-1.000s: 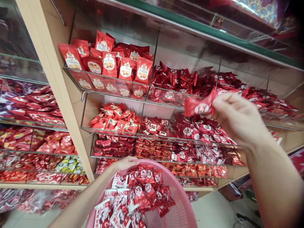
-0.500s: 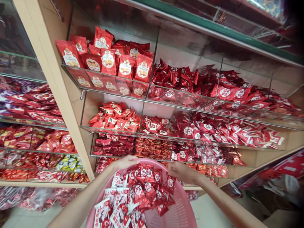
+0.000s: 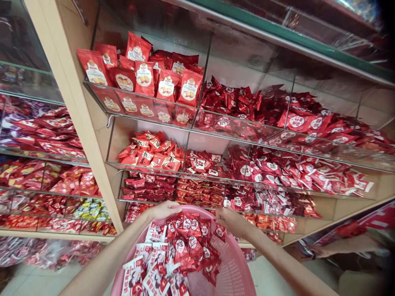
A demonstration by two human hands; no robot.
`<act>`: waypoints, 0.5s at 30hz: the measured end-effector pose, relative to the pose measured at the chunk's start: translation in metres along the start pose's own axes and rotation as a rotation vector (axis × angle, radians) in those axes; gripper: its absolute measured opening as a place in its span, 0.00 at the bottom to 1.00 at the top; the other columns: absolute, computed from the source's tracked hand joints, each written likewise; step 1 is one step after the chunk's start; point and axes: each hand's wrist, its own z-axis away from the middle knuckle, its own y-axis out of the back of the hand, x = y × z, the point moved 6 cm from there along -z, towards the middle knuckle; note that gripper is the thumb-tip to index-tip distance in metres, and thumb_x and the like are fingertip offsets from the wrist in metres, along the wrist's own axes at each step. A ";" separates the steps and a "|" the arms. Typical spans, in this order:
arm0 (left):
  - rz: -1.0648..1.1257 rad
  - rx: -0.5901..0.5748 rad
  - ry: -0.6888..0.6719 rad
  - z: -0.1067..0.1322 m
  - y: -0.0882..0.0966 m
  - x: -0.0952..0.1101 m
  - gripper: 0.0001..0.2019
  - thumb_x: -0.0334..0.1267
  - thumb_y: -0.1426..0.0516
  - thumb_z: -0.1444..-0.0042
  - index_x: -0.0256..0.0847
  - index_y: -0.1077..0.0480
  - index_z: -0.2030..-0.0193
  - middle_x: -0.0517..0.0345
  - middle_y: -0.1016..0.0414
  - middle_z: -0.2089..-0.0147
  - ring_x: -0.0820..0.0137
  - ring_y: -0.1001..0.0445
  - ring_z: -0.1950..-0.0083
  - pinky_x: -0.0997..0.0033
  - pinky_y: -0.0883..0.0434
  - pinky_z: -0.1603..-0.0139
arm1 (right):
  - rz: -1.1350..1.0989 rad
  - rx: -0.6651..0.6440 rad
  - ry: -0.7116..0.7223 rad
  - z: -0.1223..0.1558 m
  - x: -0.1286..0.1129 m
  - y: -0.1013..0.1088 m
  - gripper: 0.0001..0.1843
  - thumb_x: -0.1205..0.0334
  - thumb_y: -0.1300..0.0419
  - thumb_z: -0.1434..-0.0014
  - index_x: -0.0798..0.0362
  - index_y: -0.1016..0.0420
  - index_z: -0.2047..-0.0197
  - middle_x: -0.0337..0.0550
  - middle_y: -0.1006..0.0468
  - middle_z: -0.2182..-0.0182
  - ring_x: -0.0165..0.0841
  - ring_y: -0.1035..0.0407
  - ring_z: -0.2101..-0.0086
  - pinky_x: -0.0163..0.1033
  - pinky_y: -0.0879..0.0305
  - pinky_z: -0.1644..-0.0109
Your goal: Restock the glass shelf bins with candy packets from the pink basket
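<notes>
Head view, forward and down onto a shop display. Left hand (image 3: 162, 210) hooked over the far rim of a round pink perforated plastic basket (image 3: 236, 275), fingers curled, apparently clenched on the rim. Right hand (image 3: 230, 222) low over the basket's right side, fingers down among a heap of glossy red-and-white wrapped snack packets (image 3: 188, 246), touching the top of the pile; anything pinched between the fingers: cannot tell. Heap inside the basket, filling its left and middle, with a few white-faced packets (image 3: 134, 275) along the near left side and bare pink mesh at lower right.

Behind the basket, glass-fronted display shelves (image 3: 197, 172) with a light wooden upright (image 3: 74, 119) at left. Top left bay: large red biscuit bags with white labels (image 3: 166, 86), standing crowded together. Top right bay: small dark red wrapped packets (image 3: 237, 102). Below, red packets with round white logos (image 3: 271, 172) and red packets with white-and-black labels (image 3: 151, 154). Further left, bays of mixed red and purple wrapped sweets (image 3: 40, 131). Green strip (image 3: 277, 35) along the upper shelf edge. Near the right edge, another person's hand (image 3: 321, 251), low down and well apart from the basket.
</notes>
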 end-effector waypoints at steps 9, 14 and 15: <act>-0.043 0.020 -0.003 0.000 0.002 0.000 0.26 0.60 0.46 0.50 0.36 0.27 0.64 0.61 0.31 0.70 0.74 0.38 0.69 0.74 0.40 0.66 | -0.012 0.024 0.014 -0.004 0.008 -0.025 0.10 0.76 0.50 0.51 0.54 0.38 0.79 0.35 0.38 0.80 0.28 0.44 0.75 0.33 0.52 0.70; -0.072 0.010 0.018 0.000 0.002 -0.001 0.27 0.62 0.47 0.51 0.36 0.29 0.67 0.63 0.35 0.73 0.75 0.40 0.71 0.75 0.42 0.69 | -0.027 0.124 -0.008 0.000 0.001 -0.022 0.10 0.77 0.50 0.50 0.56 0.34 0.67 0.42 0.30 0.70 0.31 0.37 0.69 0.33 0.47 0.67; -0.066 0.008 0.017 0.000 0.002 -0.001 0.27 0.62 0.47 0.51 0.35 0.29 0.67 0.63 0.35 0.73 0.75 0.40 0.71 0.75 0.42 0.69 | -0.031 0.144 -0.015 0.002 0.000 -0.020 0.10 0.78 0.50 0.49 0.56 0.35 0.66 0.44 0.29 0.67 0.32 0.36 0.66 0.33 0.46 0.65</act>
